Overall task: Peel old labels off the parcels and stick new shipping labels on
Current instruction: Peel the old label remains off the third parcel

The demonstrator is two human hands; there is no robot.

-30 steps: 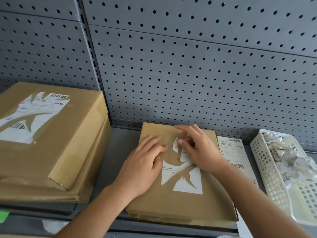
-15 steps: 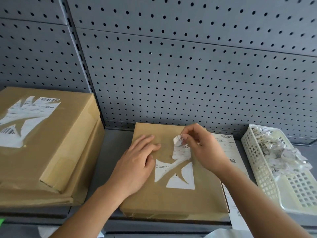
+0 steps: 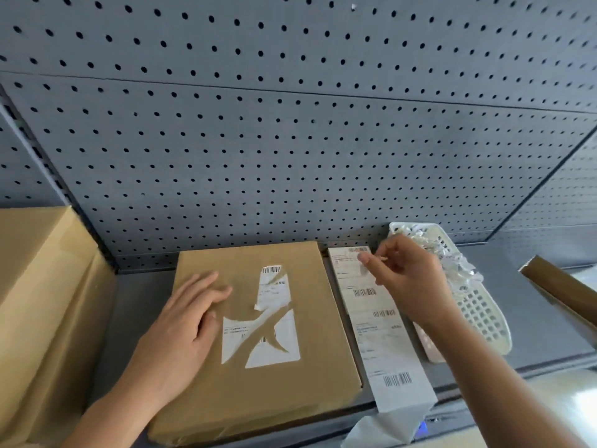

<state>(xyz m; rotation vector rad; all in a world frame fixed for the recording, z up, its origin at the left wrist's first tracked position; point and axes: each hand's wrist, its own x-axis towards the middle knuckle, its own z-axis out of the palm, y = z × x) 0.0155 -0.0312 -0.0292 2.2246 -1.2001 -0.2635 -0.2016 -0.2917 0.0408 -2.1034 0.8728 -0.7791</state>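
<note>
A flat brown parcel point(image 3: 290, 399) lies on the grey shelf. Its old white label point(image 3: 274, 350) is torn into ragged pieces, with bare cardboard showing in an X between them. My left hand point(image 3: 184, 324) rests flat on the parcel's left part, fingers straight. My right hand point(image 3: 410, 282) is lifted off the parcel to the right, above the strip of new shipping labels point(image 3: 384, 344). Its thumb and forefinger pinch a small torn label scrap point(image 3: 364, 270), which is blurred and hard to make out.
A white plastic basket point(image 3: 478, 318) holding crumpled label scraps stands just right of the strip. A large brown box point(image 3: 42, 302) fills the left side. Another cardboard piece point(image 3: 562, 286) pokes in at the far right. A grey pegboard wall point(image 3: 290, 156) backs the shelf.
My right hand tore a piece off the top of the old label and carried it right, off the parcel towards the basket. My left hand stayed flat on the parcel.
</note>
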